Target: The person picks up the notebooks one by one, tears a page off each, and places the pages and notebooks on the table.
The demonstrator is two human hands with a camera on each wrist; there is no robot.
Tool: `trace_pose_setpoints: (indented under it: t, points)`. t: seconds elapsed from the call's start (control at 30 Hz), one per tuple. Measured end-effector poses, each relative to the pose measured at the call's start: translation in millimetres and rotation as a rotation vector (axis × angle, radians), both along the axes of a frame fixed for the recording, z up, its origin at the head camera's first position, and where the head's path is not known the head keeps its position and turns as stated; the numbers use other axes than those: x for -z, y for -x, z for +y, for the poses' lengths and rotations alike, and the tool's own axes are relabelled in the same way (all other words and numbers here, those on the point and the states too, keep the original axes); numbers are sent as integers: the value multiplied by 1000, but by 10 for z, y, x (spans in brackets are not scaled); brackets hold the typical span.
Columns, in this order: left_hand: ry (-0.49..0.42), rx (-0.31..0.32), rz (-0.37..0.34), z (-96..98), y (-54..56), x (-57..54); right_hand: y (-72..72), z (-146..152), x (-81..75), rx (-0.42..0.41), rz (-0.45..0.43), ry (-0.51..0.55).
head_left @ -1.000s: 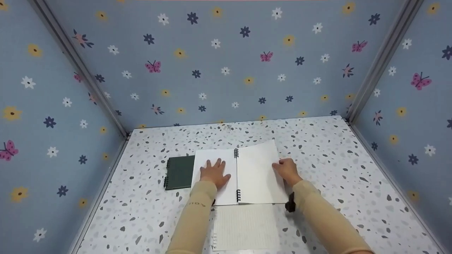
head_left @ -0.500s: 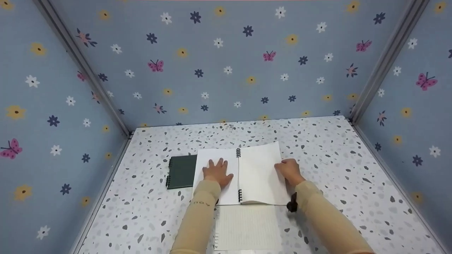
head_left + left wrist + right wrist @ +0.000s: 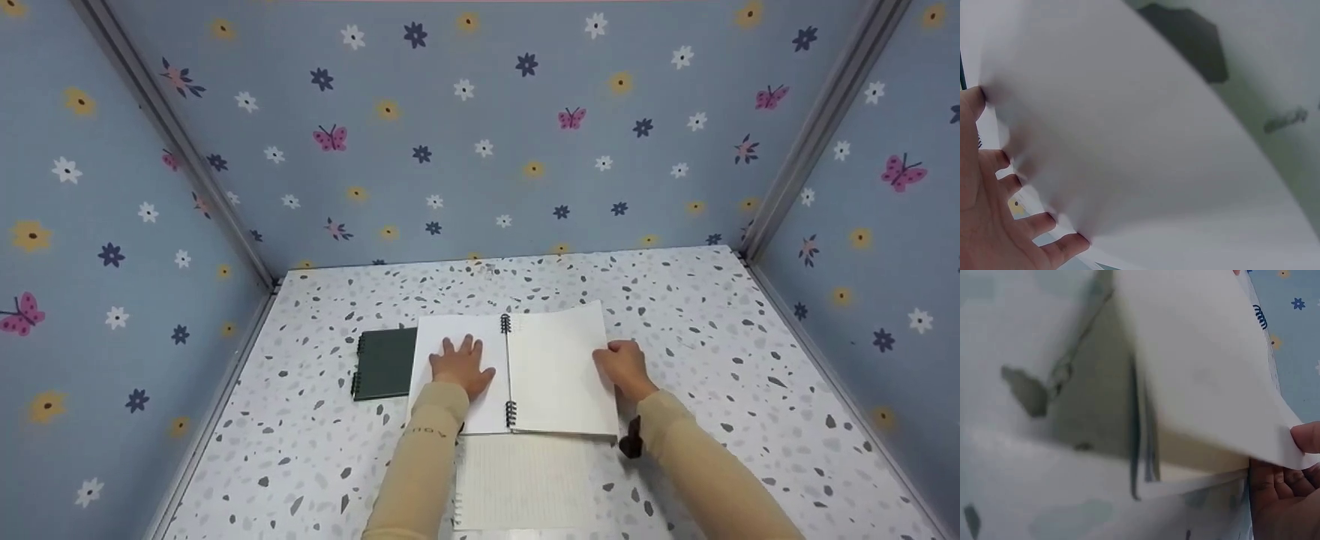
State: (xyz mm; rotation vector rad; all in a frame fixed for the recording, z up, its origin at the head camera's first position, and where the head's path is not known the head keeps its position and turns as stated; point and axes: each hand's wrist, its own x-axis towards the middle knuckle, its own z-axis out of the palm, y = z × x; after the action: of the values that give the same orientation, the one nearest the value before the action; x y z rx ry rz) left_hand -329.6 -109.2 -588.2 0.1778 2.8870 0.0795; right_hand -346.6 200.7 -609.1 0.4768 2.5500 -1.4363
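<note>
A ring-bound notebook [image 3: 559, 375] lies open on the speckled table, its black coil running between two blank white pages. My left hand [image 3: 459, 367] rests with spread fingers on the left page [image 3: 433, 330]; the left wrist view shows its fingertips [image 3: 1075, 243] against the paper [image 3: 1112, 129]. At the right edge of the notebook my right hand [image 3: 624, 367] pinches a page. In the right wrist view, the thumb [image 3: 1307, 437] lies on top of that lifted page [image 3: 1202, 371], with the curled fingers beneath it. More pages and the cover edge show below.
A dark green ring-bound notebook [image 3: 385, 364] lies partly under the left page. In front of the open notebook is a loose lined sheet [image 3: 525, 484] with a torn, perforated left edge. Flower-patterned walls [image 3: 480, 135] enclose the table [image 3: 690, 300] at the back and sides.
My right hand has shifted slightly to the right, still pinching paper at the edge. The right page now lies flatter near its front edge. The left hand stays in place on its page.
</note>
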Motion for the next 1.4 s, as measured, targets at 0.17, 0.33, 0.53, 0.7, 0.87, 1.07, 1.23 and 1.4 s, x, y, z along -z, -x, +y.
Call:
trace_pose_setpoints:
  t: [0.17, 0.33, 0.53, 0.7, 0.87, 1.07, 1.23, 1.4]
  points:
    - [-27, -6, -3, -49, 34, 19, 1, 13, -12, -63, 57, 8]
    - [-70, -2, -13, -104, 57, 56, -20, -23, -14, -129, 99, 53]
    - [-131, -13, -32, -166, 41, 53, -66, -56, -12, -179, 59, 99]
    - [-128, -1, -40, -125, -50, 33, -135, -77, -29, -219, 2, 78]
    - [-102, 42, -44, -58, -199, -26, -199, -78, -37, -203, -54, 34]
    - [-164, 56, -129, -72, -295, -168, -236, -41, -13, -156, -62, 29]
    - [-208, 60, -151, -96, -267, -138, -274, 39, 31, -158, -22, 52]
    - [-211, 51, -160, -111, -256, -92, -335, 119, 65, -163, -13, 53]
